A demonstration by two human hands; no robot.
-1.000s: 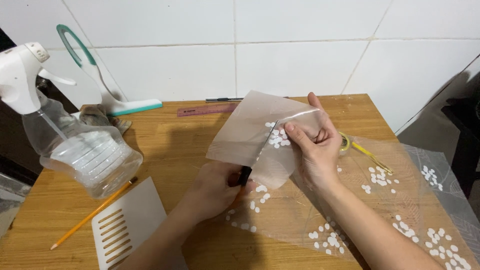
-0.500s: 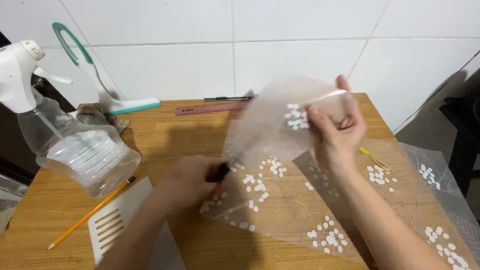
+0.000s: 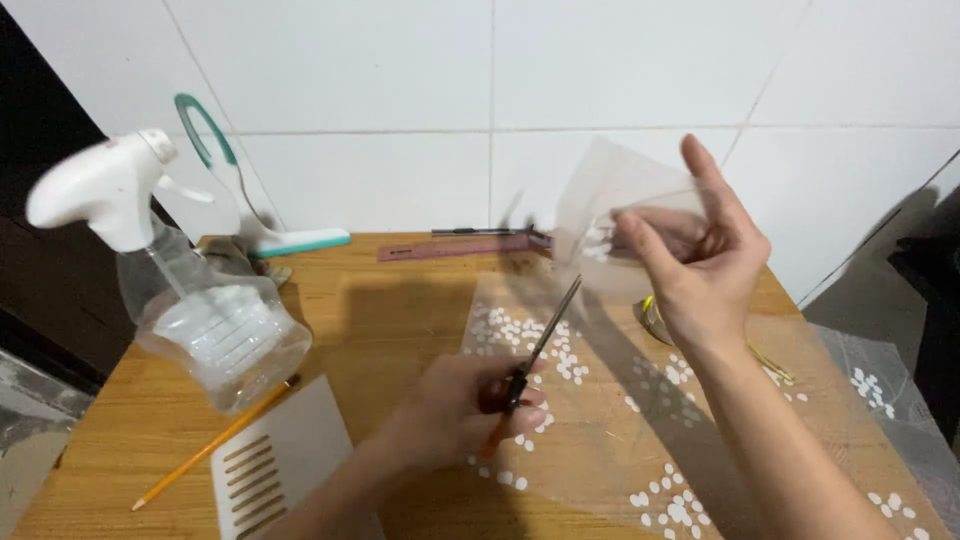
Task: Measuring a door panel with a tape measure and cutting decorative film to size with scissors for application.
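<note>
Right hand (image 3: 705, 265), raised above the wooden table (image 3: 390, 300), pinches a cut translucent film piece (image 3: 610, 205) between thumb and fingers (blurred). Left hand (image 3: 460, 405) clasps slim dark-bladed scissors (image 3: 535, 350), blades together, over the white-dotted clear sheet (image 3: 640, 420).

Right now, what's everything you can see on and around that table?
Cut film piece: one, clear with white dots, raised in right hand.
Film sheet: one, clear with white dots, flat on table.
Scissors: one, dark blades, in left hand.
Spray bottle: one, clear with white head, left foreground.
Pencil: one, yellow, left front.
Slotted card: one, white, front.
Squeegee: one, teal and white, against wall.
Ruler: one, pinkish, table back.
Table: one, wooden.
Left hand: gripping scissors.
Right hand: holding cut piece.
</note>
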